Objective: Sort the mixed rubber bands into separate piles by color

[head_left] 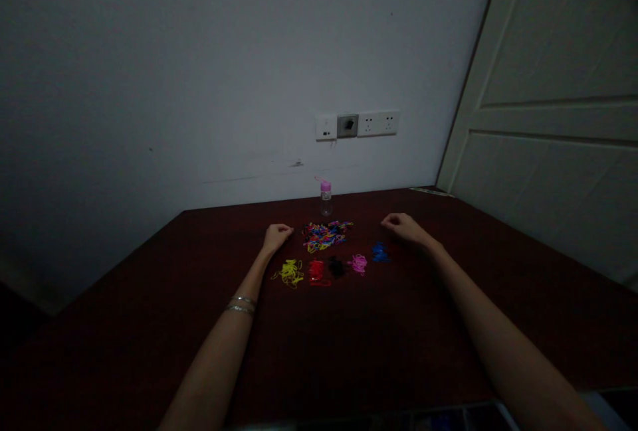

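Observation:
A mixed heap of small coloured rubber bands [323,236] lies on the dark red table between my hands. Nearer to me, single-colour piles form a row: yellow bands [290,273], red bands [316,271], black bands [337,266], pink bands [359,263] and blue bands [379,252]. My left hand [277,238] rests just left of the mixed heap, its fingers pinched together. To the right, beyond the blue pile, my right hand [405,227] is also closed in a pinch. Anything between the fingertips of either hand is too small to make out.
Behind the heap a small clear bottle with a pink cap [325,197] stands upright near the wall. Sockets and a switch [356,125] are set in the wall. A pale panelled door [553,105] borders the table [349,344] on the right.

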Motion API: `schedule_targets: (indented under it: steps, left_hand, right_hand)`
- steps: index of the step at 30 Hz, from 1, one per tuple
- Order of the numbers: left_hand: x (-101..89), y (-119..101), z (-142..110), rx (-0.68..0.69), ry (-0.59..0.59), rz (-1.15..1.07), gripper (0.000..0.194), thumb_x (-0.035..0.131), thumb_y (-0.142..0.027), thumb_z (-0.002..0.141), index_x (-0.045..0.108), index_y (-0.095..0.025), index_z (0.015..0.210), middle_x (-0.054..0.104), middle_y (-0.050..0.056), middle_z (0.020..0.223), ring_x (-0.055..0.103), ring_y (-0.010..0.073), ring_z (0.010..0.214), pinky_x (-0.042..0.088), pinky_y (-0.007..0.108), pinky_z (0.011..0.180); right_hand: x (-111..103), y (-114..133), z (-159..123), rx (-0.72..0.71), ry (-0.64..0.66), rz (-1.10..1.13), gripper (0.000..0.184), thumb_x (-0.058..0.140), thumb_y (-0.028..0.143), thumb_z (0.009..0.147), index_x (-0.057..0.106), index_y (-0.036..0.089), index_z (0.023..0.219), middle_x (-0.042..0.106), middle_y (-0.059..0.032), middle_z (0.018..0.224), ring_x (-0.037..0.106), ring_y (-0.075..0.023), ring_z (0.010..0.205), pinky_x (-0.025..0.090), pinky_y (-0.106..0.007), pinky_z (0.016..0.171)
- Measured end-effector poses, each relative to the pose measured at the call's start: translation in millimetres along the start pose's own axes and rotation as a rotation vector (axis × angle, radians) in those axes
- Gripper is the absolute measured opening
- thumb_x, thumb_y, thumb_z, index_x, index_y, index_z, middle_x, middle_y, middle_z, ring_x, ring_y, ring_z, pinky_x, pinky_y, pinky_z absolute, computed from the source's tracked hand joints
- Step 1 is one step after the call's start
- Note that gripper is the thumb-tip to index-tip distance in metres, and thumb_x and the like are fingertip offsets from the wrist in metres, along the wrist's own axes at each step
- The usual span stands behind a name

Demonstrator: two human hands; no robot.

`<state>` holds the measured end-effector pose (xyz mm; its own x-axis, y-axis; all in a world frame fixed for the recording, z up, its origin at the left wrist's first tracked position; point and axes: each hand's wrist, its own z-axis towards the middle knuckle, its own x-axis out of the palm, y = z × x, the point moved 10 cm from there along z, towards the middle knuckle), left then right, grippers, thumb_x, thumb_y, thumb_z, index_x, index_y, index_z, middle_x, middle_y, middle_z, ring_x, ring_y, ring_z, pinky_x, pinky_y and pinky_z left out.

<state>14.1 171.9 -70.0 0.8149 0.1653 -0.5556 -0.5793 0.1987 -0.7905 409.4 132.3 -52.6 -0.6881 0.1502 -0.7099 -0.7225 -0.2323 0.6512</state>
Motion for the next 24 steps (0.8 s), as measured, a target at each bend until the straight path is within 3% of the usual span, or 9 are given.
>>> schedule_targets:
  steps: [9,18,24]
  left_hand:
    - [2.6,-8.7,-4.4,0.100,0.034,0.099,0.026,0.057,-0.034,0.066,0.069,-0.012,0.071,0.062,0.003,0.060,0.051,0.0128,0.056,0.035,0.022,0.054]
    - [9.9,-30.5,-16.0,0.215,0.067,0.364,0.027,0.057,-0.037,0.071,0.070,-0.018,0.087,0.064,0.003,0.069,0.054,0.0147,0.062,0.036,0.023,0.058]
    - [18.4,-47.9,-29.0,0.321,0.129,0.443,0.024,0.053,-0.030,0.077,0.068,-0.021,0.093,0.067,0.005,0.094,0.058,0.0179,0.082,0.040,0.025,0.073]
  right_hand:
    - [4.7,-20.9,14.1,0.035,-0.235,0.051,0.032,0.047,0.038,0.071,0.065,0.012,0.079,0.062,-0.0044,0.066,0.054,-0.0156,0.060,0.040,-0.025,0.055]
    - [10.7,-26.8,15.3,0.049,-0.217,-0.035,0.028,0.048,0.035,0.072,0.066,0.014,0.077,0.066,-0.0059,0.071,0.057,-0.0165,0.064,0.040,-0.025,0.059]
    - [10.9,-26.3,13.8,0.065,-0.213,-0.040,0.027,0.048,0.035,0.072,0.066,0.015,0.075,0.066,-0.0063,0.072,0.058,-0.0169,0.064,0.040,-0.025,0.059]
